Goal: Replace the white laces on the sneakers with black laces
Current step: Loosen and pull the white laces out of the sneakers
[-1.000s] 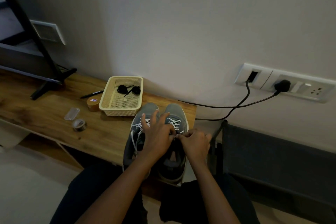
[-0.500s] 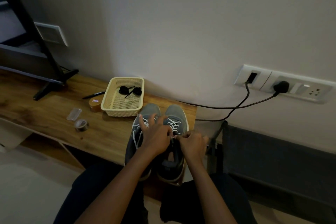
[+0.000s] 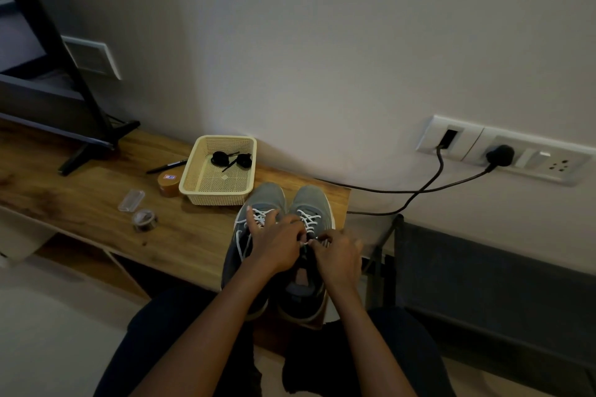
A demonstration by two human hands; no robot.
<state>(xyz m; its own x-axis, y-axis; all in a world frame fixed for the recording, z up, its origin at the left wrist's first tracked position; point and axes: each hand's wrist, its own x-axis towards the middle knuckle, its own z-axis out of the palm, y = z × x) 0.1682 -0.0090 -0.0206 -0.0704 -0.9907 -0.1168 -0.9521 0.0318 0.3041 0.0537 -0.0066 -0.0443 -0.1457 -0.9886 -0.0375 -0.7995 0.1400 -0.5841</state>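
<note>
Sneakers [image 3: 272, 201] sit side by side at the right end of the wooden surface [image 3: 96, 203], toes toward its far edge and heels hanging past its near edge. Your left hand [image 3: 277, 246] reaches across the left sneaker [image 3: 264, 193], and your right hand [image 3: 340, 256] lies over the right sneaker [image 3: 311, 200]. The two hands meet above that shoe's tongue, where each pinches the white lace [image 3: 309, 222] between curled fingertips. One finger of your left hand sticks out toward the toes. The left sneaker's lace [image 3: 240, 235] hangs loose down its outer side. Black laces [image 3: 230, 158], wound in two small bundles, lie in the cream basket [image 3: 216, 198] at the far edge, just left of the sneaker toes. A pen [image 3: 166, 167], a brown tape roll [image 3: 168, 184], a clear case [image 3: 131, 200] and a small dark roll [image 3: 144, 220] lie left of the basket.
</note>
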